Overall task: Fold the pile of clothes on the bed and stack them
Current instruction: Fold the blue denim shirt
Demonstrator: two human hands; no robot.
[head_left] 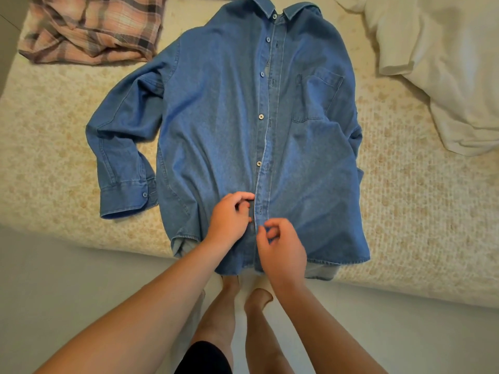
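A blue denim shirt (pixel 221 125) lies front up on the bed, collar away from me, hem hanging slightly over the near edge. Its left sleeve is bent beside the body; the right sleeve is tucked under and mostly hidden. My left hand (pixel 229 217) pinches the button-side placket near the hem. My right hand (pixel 280 252) pinches the buttonhole edge just below it. The upper buttons look fastened. A crumpled pink plaid shirt (pixel 91 28) lies at the far left.
The cream patterned bedspread (pixel 54 109) covers the bed. A white duvet (pixel 445 63) is bunched at the far right. My bare legs and feet (pixel 243 298) stand on the pale floor against the bed's near edge.
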